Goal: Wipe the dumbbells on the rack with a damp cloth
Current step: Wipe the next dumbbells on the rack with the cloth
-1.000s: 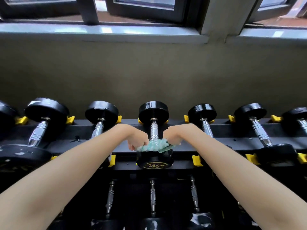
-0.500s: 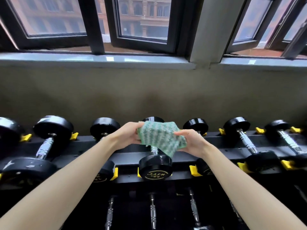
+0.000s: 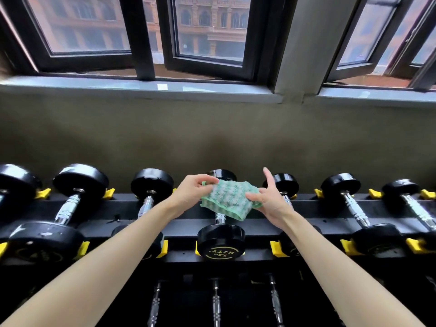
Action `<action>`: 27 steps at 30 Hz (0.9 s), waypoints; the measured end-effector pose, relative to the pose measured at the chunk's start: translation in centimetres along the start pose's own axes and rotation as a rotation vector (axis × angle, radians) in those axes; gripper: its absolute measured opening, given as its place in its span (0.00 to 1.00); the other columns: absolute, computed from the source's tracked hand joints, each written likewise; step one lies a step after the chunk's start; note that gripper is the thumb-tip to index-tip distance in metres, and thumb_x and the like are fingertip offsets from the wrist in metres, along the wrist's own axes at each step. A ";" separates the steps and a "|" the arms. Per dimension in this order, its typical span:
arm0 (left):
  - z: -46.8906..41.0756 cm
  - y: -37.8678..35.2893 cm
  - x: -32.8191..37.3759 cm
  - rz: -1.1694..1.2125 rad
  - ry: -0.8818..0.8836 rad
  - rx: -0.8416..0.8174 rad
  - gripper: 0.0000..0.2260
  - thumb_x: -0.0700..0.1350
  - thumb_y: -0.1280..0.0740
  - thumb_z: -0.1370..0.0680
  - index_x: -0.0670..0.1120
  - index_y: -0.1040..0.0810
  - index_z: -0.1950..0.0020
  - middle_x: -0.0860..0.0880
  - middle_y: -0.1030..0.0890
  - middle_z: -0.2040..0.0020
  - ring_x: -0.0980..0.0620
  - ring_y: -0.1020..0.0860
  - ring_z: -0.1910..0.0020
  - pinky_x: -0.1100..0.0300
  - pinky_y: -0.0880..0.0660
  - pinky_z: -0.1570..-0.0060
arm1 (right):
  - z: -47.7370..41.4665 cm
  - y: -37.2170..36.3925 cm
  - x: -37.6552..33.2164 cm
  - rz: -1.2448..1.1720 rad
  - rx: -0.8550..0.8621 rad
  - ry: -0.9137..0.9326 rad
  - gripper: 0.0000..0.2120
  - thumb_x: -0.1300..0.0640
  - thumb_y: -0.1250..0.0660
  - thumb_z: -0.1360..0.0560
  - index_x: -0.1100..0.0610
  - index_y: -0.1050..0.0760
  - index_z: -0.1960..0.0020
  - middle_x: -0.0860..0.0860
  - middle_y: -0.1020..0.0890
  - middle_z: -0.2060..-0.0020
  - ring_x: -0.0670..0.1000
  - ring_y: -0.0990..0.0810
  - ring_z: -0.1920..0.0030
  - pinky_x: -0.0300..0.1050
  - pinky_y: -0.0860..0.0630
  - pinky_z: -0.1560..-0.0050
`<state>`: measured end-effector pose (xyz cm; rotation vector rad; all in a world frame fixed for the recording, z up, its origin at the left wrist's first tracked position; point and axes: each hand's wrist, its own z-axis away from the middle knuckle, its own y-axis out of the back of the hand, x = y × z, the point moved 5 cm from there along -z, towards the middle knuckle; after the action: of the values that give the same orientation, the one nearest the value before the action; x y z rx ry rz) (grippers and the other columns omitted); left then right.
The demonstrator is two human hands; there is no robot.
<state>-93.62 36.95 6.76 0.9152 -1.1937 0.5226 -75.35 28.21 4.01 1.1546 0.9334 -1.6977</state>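
A green and white cloth [image 3: 227,200] is held in the air above the middle dumbbell [image 3: 220,241] of the rack's top row. My left hand [image 3: 192,191] pinches the cloth's upper left corner. My right hand [image 3: 271,200] holds its right edge, thumb on top and index finger raised. The middle dumbbell has black heads and a chrome handle, partly hidden by the cloth. Other black dumbbells lie on both sides, such as one at the left [image 3: 63,208] and one at the right [image 3: 358,213].
The black rack [image 3: 306,226] has yellow cradle clips [image 3: 276,249] and a lower row of dumbbells with chrome handles [image 3: 215,303]. Behind it rises a dull wall [image 3: 212,138] under a window sill [image 3: 141,87] with open black-framed windows.
Both hands lifted the cloth off the middle dumbbell's handle and spread it out in the air. The view tilted upward, bringing the windows into sight.
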 end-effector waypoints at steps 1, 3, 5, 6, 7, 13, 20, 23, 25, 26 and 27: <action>-0.2 -0.1 0.1 -0.109 -0.011 -0.019 0.11 0.38 0.32 0.25 0.47 0.22 0.43 0.53 0.34 0.69 0.57 0.36 0.70 0.70 0.37 0.69 | -0.3 -0.2 -0.1 0.086 -0.038 0.032 0.35 0.70 0.33 0.28 0.51 0.41 0.27 0.61 0.23 0.41 0.55 0.21 0.48 0.47 0.24 0.48; -0.7 -0.3 0.0 -0.298 -0.031 -0.049 0.16 0.40 0.28 0.28 0.47 0.24 0.41 0.54 0.32 0.63 0.57 0.34 0.64 0.66 0.36 0.64 | -0.9 -0.2 0.0 0.392 -0.091 0.063 0.26 0.63 0.27 0.31 0.56 0.28 0.34 0.56 0.27 0.36 0.51 0.25 0.40 0.41 0.29 0.42; -1.4 -0.5 0.1 -0.487 -0.056 -0.039 0.17 0.41 0.28 0.29 0.46 0.24 0.41 0.52 0.30 0.55 0.55 0.32 0.57 0.63 0.36 0.58 | -1.6 -0.1 0.0 0.711 -0.064 0.117 0.22 0.59 0.24 0.33 0.59 0.23 0.41 0.53 0.32 0.39 0.48 0.31 0.38 0.34 0.36 0.43; -1.8 -0.7 0.1 -0.541 -0.060 -0.019 0.15 0.41 0.28 0.29 0.45 0.23 0.43 0.51 0.30 0.54 0.53 0.32 0.54 0.63 0.37 0.57 | -2.0 -0.1 -0.2 0.806 -0.022 0.159 0.18 0.59 0.25 0.34 0.60 0.22 0.46 0.53 0.34 0.42 0.49 0.32 0.39 0.31 0.38 0.46; -2.2 -0.7 0.1 -0.560 -0.062 0.010 0.12 0.41 0.28 0.28 0.43 0.22 0.46 0.51 0.31 0.56 0.51 0.31 0.54 0.64 0.38 0.58 | -2.3 -0.1 -0.5 0.850 0.030 0.205 0.13 0.59 0.25 0.33 0.61 0.22 0.50 0.52 0.36 0.45 0.50 0.32 0.40 0.31 0.39 0.49; -5.4 -0.7 -1.4 -0.548 -0.035 0.039 0.07 0.34 0.34 0.30 0.45 0.27 0.58 0.51 0.28 0.61 0.50 0.30 0.57 0.68 0.36 0.65 | -5.7 -0.4 -0.8 1.040 -0.011 0.302 0.09 0.64 0.34 0.30 0.56 0.33 0.54 0.55 0.22 0.57 0.56 0.26 0.56 0.45 0.33 0.58; -8.8 -1.7 -5.9 -0.917 -0.072 0.046 0.15 0.35 0.39 0.26 0.45 0.27 0.41 0.45 0.22 0.52 0.40 0.25 0.50 0.54 0.31 0.57 | -10.8 -1.7 2.7 1.401 0.066 0.566 0.18 0.69 0.37 0.32 0.58 0.23 0.44 0.57 0.21 0.61 0.61 0.22 0.61 0.48 0.28 0.61; -9.8 -2.7 -8.1 -1.073 -0.130 0.013 0.10 0.32 0.32 0.34 0.42 0.21 0.55 0.45 0.19 0.60 0.42 0.21 0.61 0.56 0.30 0.67 | -12.0 -2.5 4.6 1.488 0.171 0.698 0.14 0.69 0.36 0.44 0.59 0.22 0.60 0.53 0.26 0.73 0.56 0.26 0.72 0.44 0.36 0.66; -10.3 -3.2 -9.8 -1.141 -0.099 -0.022 0.13 0.29 0.27 0.45 0.42 0.25 0.68 0.46 0.24 0.72 0.44 0.24 0.74 0.61 0.38 0.75 | -12.5 -2.9 6.3 1.431 0.168 0.658 0.14 0.71 0.36 0.43 0.60 0.24 0.59 0.54 0.25 0.70 0.57 0.26 0.70 0.45 0.33 0.67; -10.2 -3.7 -10.7 -1.059 -0.004 -0.056 0.10 0.30 0.28 0.42 0.41 0.24 0.67 0.45 0.22 0.70 0.43 0.23 0.71 0.59 0.35 0.74 | -12.8 -2.8 7.1 1.316 0.140 0.569 0.15 0.73 0.37 0.40 0.62 0.25 0.56 0.57 0.24 0.66 0.59 0.25 0.66 0.46 0.31 0.66; -10.2 -4.1 -10.9 -1.000 -0.042 0.007 0.07 0.31 0.31 0.35 0.39 0.21 0.60 0.43 0.19 0.63 0.42 0.22 0.61 0.55 0.30 0.67 | -13.1 -2.7 7.7 1.201 0.115 0.466 0.15 0.74 0.38 0.36 0.63 0.26 0.53 0.59 0.24 0.61 0.60 0.25 0.61 0.49 0.30 0.62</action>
<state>-88.24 44.30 -5.72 1.3834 -0.6350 -0.3008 -75.38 39.19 -6.80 1.7243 0.2221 -0.5122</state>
